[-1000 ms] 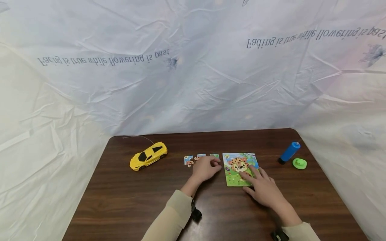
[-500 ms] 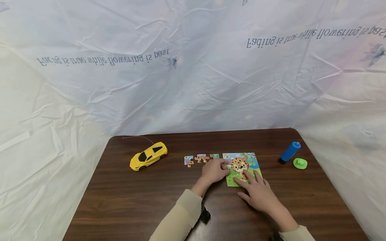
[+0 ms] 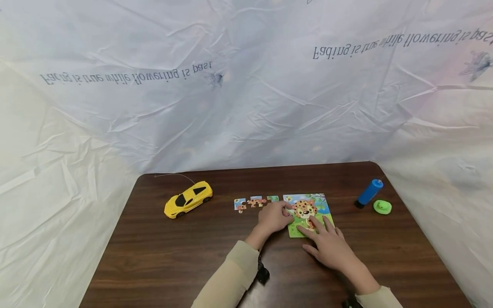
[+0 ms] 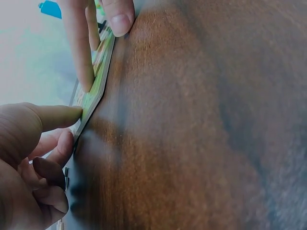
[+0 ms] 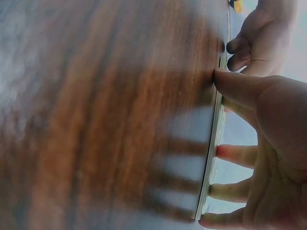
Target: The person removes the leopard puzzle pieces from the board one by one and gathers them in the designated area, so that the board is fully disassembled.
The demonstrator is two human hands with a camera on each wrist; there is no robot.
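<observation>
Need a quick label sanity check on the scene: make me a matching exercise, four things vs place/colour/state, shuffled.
Things
1. toy car
2. puzzle board
3. blue cylinder
4. loose pieces

Descriptions
A. next to the green item
B. between 1 and 2 in the head view
C. yellow with dark windows
D. under the fingers of the right hand

Pairs: 1-C, 2-D, 3-A, 4-B

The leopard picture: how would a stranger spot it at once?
On the brown table, the left hand and right hand both touch the flat leopard picture. Unlike the small, notched jigsaw pieces to its left, it is one large squarish board with straight edges.
</observation>
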